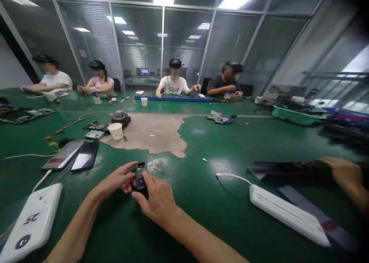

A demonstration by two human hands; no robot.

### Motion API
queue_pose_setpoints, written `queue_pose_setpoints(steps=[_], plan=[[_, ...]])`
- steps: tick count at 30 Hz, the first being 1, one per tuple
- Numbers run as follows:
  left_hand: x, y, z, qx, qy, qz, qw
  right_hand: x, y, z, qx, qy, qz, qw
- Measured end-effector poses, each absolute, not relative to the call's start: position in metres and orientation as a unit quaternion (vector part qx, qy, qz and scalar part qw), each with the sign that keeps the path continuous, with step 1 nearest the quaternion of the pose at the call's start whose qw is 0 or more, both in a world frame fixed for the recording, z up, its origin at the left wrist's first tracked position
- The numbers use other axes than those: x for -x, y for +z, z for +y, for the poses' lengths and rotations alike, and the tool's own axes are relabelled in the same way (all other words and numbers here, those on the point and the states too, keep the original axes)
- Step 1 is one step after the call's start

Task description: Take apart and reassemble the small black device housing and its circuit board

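Note:
A small dark rectangular device [140, 182] stands between my two hands, just above the green table [201, 190]. My left hand [119, 179] is at its left side, with the index finger stretched toward the top edge and the other fingers curled against it. From the right, my right hand [160, 197] grips the device, index finger on its face and thumb at its lower edge. The lower end of the device is partly hidden by my right hand.
A white power bank [31, 220] marked 25 lies lower left, two phones [85, 155] above it. A paper cup [115, 131] stands beyond. A white power strip [288, 213] and another person's hand [346, 174] are at right. Several people sit across the table.

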State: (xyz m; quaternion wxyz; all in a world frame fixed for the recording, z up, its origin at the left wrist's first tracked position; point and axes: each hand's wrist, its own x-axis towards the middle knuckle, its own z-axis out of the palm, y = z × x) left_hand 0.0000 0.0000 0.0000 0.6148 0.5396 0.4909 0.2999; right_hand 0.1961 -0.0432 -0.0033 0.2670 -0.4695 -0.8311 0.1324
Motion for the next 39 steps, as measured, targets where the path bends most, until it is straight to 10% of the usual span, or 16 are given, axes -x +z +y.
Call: queue_pose_setpoints(steps=[22, 39], plan=[[0.001, -0.004, 0.000, -0.551, 0.315, 0.478, 0.607, -0.203, 0.026, -0.042, 0.495, 0.084, -0.786, 0.360], [-0.003, -0.006, 0.001, -0.580, 0.320, 0.490, 0.567, -0.234, -0.012, -0.045, 0.588, 0.061, -0.761, 0.268]])
